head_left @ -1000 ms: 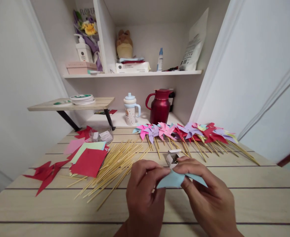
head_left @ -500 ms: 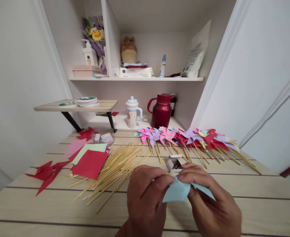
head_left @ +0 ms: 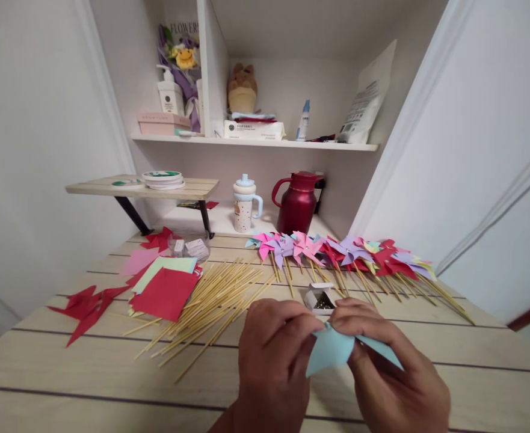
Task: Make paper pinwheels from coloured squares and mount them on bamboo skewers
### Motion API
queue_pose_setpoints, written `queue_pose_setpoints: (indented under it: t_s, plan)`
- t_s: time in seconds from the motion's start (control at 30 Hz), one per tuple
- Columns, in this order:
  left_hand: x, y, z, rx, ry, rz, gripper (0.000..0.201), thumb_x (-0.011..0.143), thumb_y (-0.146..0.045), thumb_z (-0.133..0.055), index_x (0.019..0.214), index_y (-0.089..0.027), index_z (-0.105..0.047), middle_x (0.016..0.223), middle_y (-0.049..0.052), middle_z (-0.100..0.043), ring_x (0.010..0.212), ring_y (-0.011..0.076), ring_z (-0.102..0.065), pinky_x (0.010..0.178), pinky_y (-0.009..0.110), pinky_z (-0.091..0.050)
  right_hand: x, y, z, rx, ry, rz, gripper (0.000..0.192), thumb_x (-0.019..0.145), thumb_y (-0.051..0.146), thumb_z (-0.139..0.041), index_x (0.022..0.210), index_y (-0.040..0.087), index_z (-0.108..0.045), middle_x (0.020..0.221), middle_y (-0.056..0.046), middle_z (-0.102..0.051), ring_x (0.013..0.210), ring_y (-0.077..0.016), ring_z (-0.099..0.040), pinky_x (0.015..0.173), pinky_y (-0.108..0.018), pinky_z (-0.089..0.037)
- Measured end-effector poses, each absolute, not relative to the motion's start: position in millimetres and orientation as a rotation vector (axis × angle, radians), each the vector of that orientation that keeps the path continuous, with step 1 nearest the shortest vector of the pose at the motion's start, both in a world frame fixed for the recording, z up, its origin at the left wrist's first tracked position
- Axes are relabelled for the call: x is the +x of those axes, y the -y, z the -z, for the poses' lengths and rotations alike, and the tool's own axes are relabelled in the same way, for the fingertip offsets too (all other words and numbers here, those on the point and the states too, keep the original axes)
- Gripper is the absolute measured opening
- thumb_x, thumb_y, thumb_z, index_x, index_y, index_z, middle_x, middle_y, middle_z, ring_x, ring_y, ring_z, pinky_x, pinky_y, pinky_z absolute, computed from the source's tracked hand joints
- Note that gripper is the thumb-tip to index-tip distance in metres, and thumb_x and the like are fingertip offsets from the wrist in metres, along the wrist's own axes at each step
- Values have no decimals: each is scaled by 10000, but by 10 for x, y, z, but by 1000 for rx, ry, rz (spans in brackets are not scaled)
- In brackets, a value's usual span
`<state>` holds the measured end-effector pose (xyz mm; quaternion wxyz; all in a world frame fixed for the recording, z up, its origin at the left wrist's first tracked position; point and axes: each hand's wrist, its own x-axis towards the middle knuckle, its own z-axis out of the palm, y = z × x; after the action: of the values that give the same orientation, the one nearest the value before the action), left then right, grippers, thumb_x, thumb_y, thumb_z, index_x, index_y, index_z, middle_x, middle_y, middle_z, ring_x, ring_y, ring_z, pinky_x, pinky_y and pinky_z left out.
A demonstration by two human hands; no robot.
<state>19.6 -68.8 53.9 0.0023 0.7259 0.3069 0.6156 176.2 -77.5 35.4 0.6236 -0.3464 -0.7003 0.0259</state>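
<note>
Light blue paper [head_left: 331, 352] is held between my two hands above the front of the table, bent into folds. My left hand [head_left: 278, 355] is closed, with its thumb and fingertips pinching the paper's upper left edge. On the other side my right hand [head_left: 393, 361] grips the paper between thumb and fingers, with a blue flap showing under the fingers. The paper's middle is partly hidden by my fingertips. Just beyond my hands stands a small open white box [head_left: 319, 299] holding small metal pieces.
Left of my hands lie many thin wooden sticks [head_left: 210, 307], red paper [head_left: 168, 293] sheets and a cut red paper shape [head_left: 86, 307]. Finished pinwheels [head_left: 307, 246] on sticks line the back right. Behind stand a red thermos jug [head_left: 297, 204] and a cup [head_left: 243, 207].
Both hands have shifted slightly to the right in view, together with the blue paper. The view itself has turned a little. The grip on the paper looks much the same.
</note>
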Motion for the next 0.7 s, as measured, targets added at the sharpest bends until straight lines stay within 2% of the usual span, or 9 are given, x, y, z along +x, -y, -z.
queue_pose_setpoints:
  t_s: [0.1, 0.3, 0.4, 0.53, 0.7]
  plan:
    - [204, 653, -502, 2175, -899, -1884, 155, 855, -70, -632, 878, -208, -698, 854, 20, -696, 784, 155, -665, 698, 280, -549, 1757, 748, -357, -793, 1558, -136, 261, 878, 18, -569, 954, 257, -642, 890, -10, -666, 943, -187, -635, 831, -329, -532]
    - [133, 633, -564, 2302, -739, -1949, 110, 881, -102, -634, 908, -181, -705, 846, 25, -691, 777, 143, -626, 703, 278, -530, 1805, 753, -301, -690, 1591, -47, 413, 816, -72, -574, 1091, 222, -667, 954, -20, -683, 1033, -201, -623, 1010, -392, -475]
    - [108, 640, -631, 2344, -716, -1913, 115, 883, -98, -627, 898, -180, -705, 827, 19, -698, 758, 137, -623, 692, 279, -515, 1843, 764, -310, -660, 1657, 5, 468, 792, -98, -555, 1134, 206, -655, 993, -25, -684, 977, -196, -641, 1039, -426, -452]
    - [93, 663, -684, 2422, -701, -1858, 131, 890, -89, -594, 889, -174, -695, 839, 21, -713, 757, 136, -621, 710, 290, -509, 1853, 802, -385, -642, 1725, 41, 435, 760, -109, -537, 1063, 188, -634, 950, -19, -666, 866, -170, -647, 1032, -420, -448]
    - [114, 686, -662, 2444, -738, -1864, 167, 867, -55, -598, 907, -192, -684, 846, 4, -724, 762, 131, -624, 727, 278, -520, 1841, 842, -400, -703, 1727, 67, 414, 785, -85, -520, 1061, 203, -632, 931, -14, -659, 886, -163, -646, 1062, -402, -436]
